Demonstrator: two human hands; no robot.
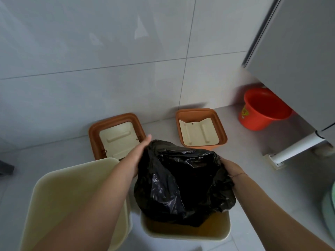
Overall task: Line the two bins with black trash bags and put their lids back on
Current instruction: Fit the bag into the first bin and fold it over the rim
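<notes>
We find the task at an early stage. One black trash bag (181,182) is puffed up above the mouth of the right bin (184,234). Only its lower end dips inside, and its edge is not yet folded over the rim. The left hand (140,154) lies flat against the bag's left side, with its fingers straight. The right hand (229,166) is at the bag's right side with its fingers buried in the plastic, so we cannot tell whether it grips or only presses.

The left bin (72,187) stands just beside the right one, bare, with no liner in sight. Both lids, the left lid (92,138) and the right lid (196,111), lie upturned on the floor by the wall, apart from the bins.

In our judgement these steps remain:
- seating and cuffing this bag
- lining the second bin
- refitting both lids

A red bucket (262,109) stands to the right, clear of the work.
</notes>
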